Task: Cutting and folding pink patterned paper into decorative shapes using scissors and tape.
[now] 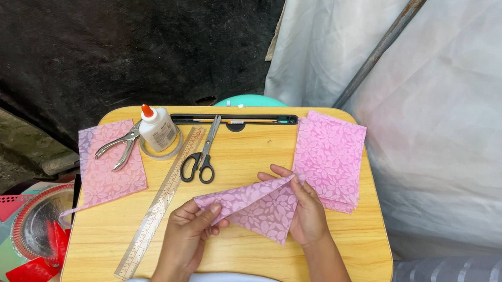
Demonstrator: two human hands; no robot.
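Smooth light wooden tray (346,246) holding matt pink flower-patterned paper sheets (328,159). Shiny metal ruler (159,203), pliers (118,145) and black-handled scissors (201,154). White plastic glue bottle (157,128); rough black cloth (87,28) behind.

Lighting: soft, even daylight; bright on the pale sheeting (455,120) at right, dim over the dark cloth (100,23) at far left. Shadows: faint, short, beneath items on the wooden surface (340,245). Glare: none. Focus: sharp centrally; slight wide-angle bending toward edges.
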